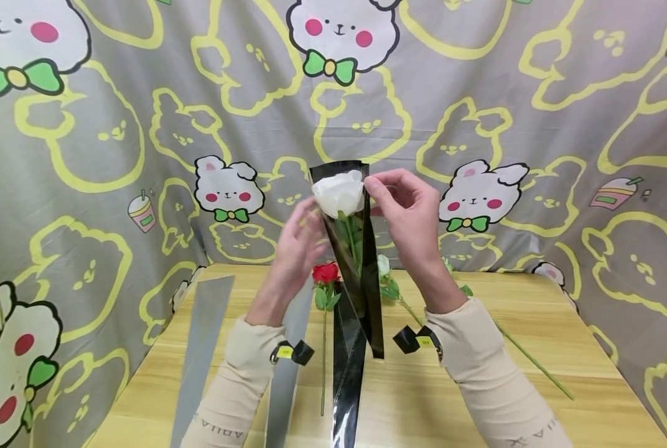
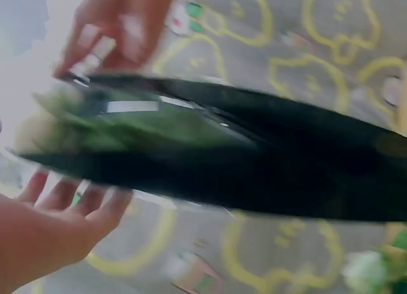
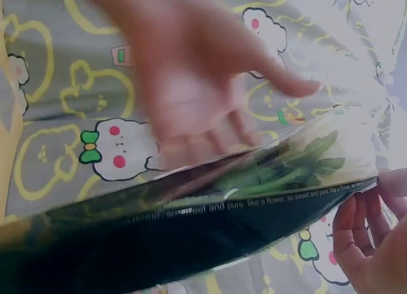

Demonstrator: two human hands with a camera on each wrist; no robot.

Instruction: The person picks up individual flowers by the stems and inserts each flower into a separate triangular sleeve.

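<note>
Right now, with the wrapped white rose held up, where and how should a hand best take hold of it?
Probably round the narrow lower part of its black sleeve, from the person's near side. The sleeve tapers downward and neither hand covers that part; the white rose fills the wide top, where the right hand pinches the edge.

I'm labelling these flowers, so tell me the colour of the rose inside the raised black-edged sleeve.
White; the rose shows best in the head view.

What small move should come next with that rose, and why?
Perhaps the left hand should grip the black sleeve around the white rose to steady it: this hand is open beside it, while only the right hand pinches it near the top.
</note>
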